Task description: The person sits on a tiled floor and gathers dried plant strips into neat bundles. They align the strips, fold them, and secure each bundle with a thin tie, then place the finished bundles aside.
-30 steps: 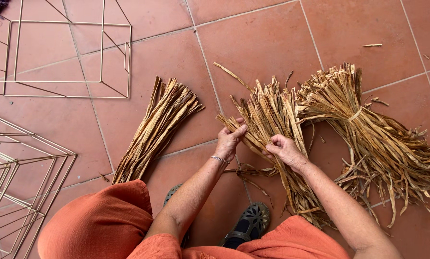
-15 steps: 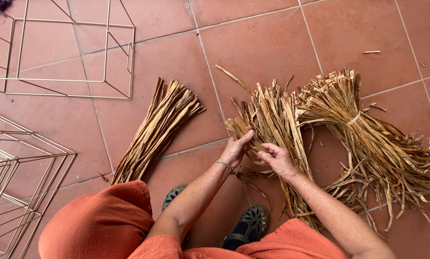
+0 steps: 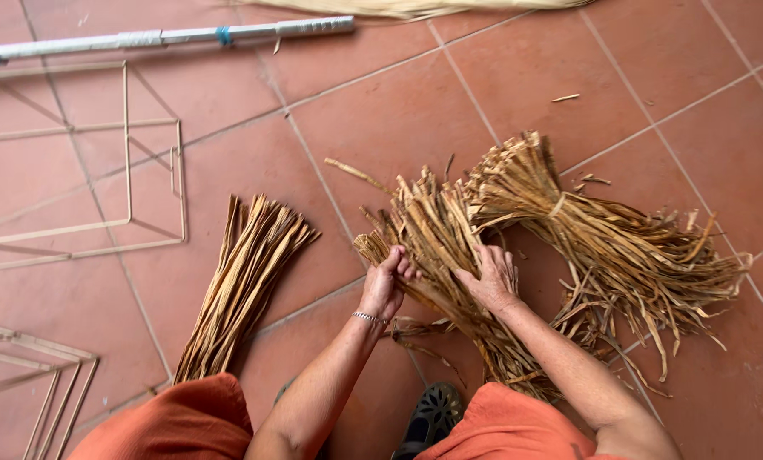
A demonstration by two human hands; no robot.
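The left hand pinches a few dried strips at the lower edge of the middle bundle, at frame centre. The right hand lies spread flat on that bundle. A tied bundle lies right, a straight bundle left, wire frames upper left.

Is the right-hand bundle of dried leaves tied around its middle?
Yes: a strip of the same fibre wraps the tied bundle near its upper end, cinching it.
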